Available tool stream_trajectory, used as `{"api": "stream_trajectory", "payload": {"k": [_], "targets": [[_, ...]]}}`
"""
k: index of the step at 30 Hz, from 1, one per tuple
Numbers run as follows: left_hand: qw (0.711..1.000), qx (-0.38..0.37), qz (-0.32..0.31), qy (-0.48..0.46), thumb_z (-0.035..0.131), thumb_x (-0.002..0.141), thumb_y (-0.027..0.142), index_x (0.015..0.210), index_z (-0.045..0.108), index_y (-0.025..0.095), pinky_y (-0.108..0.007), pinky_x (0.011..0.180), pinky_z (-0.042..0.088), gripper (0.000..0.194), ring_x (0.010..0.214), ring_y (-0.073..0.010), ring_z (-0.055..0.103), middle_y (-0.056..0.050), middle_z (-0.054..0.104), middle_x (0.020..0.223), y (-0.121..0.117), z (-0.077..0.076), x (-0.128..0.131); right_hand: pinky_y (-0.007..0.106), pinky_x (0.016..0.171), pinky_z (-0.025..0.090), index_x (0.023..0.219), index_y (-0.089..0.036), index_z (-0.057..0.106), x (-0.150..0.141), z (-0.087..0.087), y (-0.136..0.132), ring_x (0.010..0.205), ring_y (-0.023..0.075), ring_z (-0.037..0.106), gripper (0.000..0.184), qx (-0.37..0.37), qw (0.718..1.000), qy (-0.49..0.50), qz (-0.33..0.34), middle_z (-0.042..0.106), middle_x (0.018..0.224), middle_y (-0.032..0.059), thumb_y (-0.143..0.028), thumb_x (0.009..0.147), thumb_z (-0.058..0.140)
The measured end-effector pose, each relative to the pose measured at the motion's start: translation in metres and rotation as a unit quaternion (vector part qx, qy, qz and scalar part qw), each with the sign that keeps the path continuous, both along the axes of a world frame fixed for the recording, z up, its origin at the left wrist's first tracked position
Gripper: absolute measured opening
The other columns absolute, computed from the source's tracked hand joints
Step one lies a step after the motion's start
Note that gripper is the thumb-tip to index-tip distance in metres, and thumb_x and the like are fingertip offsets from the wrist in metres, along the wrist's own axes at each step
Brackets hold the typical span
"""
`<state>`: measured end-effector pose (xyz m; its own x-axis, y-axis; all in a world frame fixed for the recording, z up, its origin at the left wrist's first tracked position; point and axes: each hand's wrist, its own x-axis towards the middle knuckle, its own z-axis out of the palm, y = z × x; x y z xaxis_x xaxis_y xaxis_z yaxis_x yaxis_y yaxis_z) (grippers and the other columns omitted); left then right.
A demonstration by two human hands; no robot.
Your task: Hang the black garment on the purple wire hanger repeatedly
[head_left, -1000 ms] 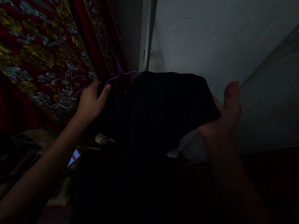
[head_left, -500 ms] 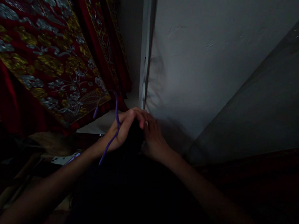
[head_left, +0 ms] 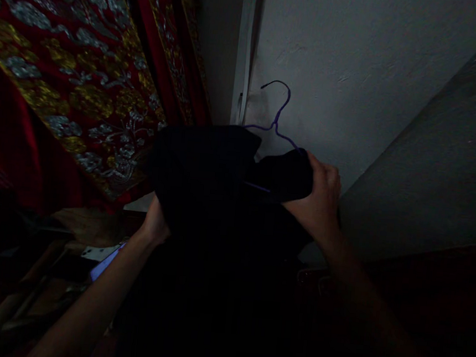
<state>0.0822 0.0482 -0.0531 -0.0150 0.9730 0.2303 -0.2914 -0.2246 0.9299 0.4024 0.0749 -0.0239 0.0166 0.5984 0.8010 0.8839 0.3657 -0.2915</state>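
A black garment (head_left: 215,199) hangs in front of me in dim light, draped over a thin purple wire hanger (head_left: 277,121) whose hook points up against the white wall. My right hand (head_left: 319,199) grips the garment's right shoulder where the hanger arm goes in. My left hand (head_left: 154,224) is mostly hidden behind the garment's left shoulder, only the wrist and heel of the hand show; it seems to hold the cloth from underneath.
A red cloth with gold and silver embroidery (head_left: 75,81) hangs at the left. A white wall (head_left: 356,61) and a vertical white door frame (head_left: 244,51) stand ahead. A lit phone (head_left: 103,264) lies low at the left among dark clutter. A dark slanted panel (head_left: 443,163) fills the right.
My hands were together at the middle with the hanger hanging down in my left hand. Now they are apart on the garment's shoulders and the hanger sits inside the garment, hook up.
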Motion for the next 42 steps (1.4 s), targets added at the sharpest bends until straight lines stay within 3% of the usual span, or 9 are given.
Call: {"api": "stream_trajectory", "payload": {"k": [4,10,15,19,24,30,37,39,42], "targets": [[0.987,-0.044,0.125,-0.096,0.057,0.080,0.083,0.125,0.066,0.021,-0.046,0.123,0.035,0.077,0.145,-0.0322,0.046,-0.010,0.067,0.138,-0.009,-0.011,0.000,0.060,0.102,0.044,0.151,-0.022,0.043,-0.009,0.033,0.018,0.127,0.0433,0.050,0.096,0.004,0.999,-0.036,0.007,0.047,0.137,0.0198,-0.045,0.067,0.084],[0.974,-0.103,0.198,-0.026,0.094,0.064,0.035,0.123,0.067,0.020,-0.046,0.117,0.045,0.067,0.132,-0.0323,0.061,-0.010,0.071,0.130,-0.025,-0.041,0.004,0.064,0.108,0.038,0.155,-0.024,0.036,-0.034,0.037,-0.009,0.132,0.0452,0.046,0.101,-0.031,0.994,-0.080,0.062,0.047,0.142,0.0193,-0.035,0.067,0.084],[0.967,-0.177,0.176,-0.045,0.093,0.064,0.032,0.123,0.067,0.017,-0.045,0.109,0.053,0.065,0.120,-0.0307,0.068,-0.011,0.073,0.125,-0.052,-0.067,0.006,0.062,0.116,0.033,0.151,-0.028,0.041,-0.052,0.005,-0.052,0.144,0.0390,0.038,0.082,-0.050,0.990,0.025,0.132,0.045,0.151,0.0140,-0.033,0.077,0.077],[0.955,-0.214,0.195,-0.064,0.090,0.067,0.027,0.119,0.067,0.019,-0.044,0.104,0.056,0.057,0.118,-0.0300,0.070,-0.010,0.075,0.121,-0.071,-0.072,0.020,0.042,0.093,0.052,0.111,-0.020,0.063,-0.082,-0.040,-0.069,0.105,0.0259,0.065,0.035,-0.146,0.938,0.269,0.165,0.068,0.112,0.0112,-0.046,0.087,0.067],[0.956,-0.216,0.193,-0.054,0.090,0.068,0.026,0.115,0.068,0.020,-0.045,0.103,0.057,0.053,0.118,-0.0310,0.069,-0.010,0.075,0.120,-0.089,-0.065,0.034,0.030,0.061,0.043,0.062,-0.020,0.059,-0.115,-0.095,-0.066,0.058,0.0164,0.057,0.057,-0.408,0.808,0.367,0.216,0.059,0.058,0.0033,-0.066,0.093,0.043],[0.940,-0.200,0.268,-0.070,0.089,0.066,0.028,0.106,0.069,0.019,-0.043,0.094,0.060,0.046,0.103,-0.0278,0.073,-0.007,0.076,0.102,-0.084,-0.071,0.026,0.027,0.062,0.042,0.057,-0.021,0.055,-0.117,-0.115,-0.074,0.062,0.0163,0.061,0.034,-0.459,0.783,0.380,0.181,0.064,0.061,0.0040,-0.043,0.083,0.051],[0.868,0.071,0.489,0.055,0.082,0.076,0.026,0.111,0.065,0.020,-0.038,0.106,0.048,0.040,0.116,-0.0215,0.062,-0.005,0.066,0.117,-0.077,-0.100,0.034,0.026,0.053,0.039,0.068,-0.021,0.054,-0.105,-0.125,-0.107,0.052,0.0129,0.054,0.026,-0.457,0.741,0.460,0.173,0.063,0.059,0.0015,-0.044,0.078,0.053],[0.890,0.118,0.413,0.151,0.075,0.083,0.023,0.105,0.066,0.020,-0.035,0.100,0.049,0.024,0.109,-0.0201,0.063,-0.005,0.066,0.110,-0.083,-0.104,0.045,0.026,0.054,0.040,0.063,-0.021,0.052,-0.105,-0.119,-0.111,0.052,0.0129,0.054,0.028,-0.465,0.737,0.457,0.180,0.058,0.056,0.0001,-0.045,0.078,0.054],[0.941,0.125,0.184,0.255,0.062,0.092,0.018,0.097,0.067,0.021,-0.030,0.087,0.052,0.007,0.094,-0.0176,0.066,-0.003,0.067,0.095,-0.094,-0.110,0.064,0.026,0.053,0.040,0.068,-0.020,0.055,-0.106,-0.108,-0.114,0.052,0.0125,0.052,0.029,-0.466,0.725,0.468,0.196,0.056,0.057,-0.0014,-0.048,0.076,0.057]]}}
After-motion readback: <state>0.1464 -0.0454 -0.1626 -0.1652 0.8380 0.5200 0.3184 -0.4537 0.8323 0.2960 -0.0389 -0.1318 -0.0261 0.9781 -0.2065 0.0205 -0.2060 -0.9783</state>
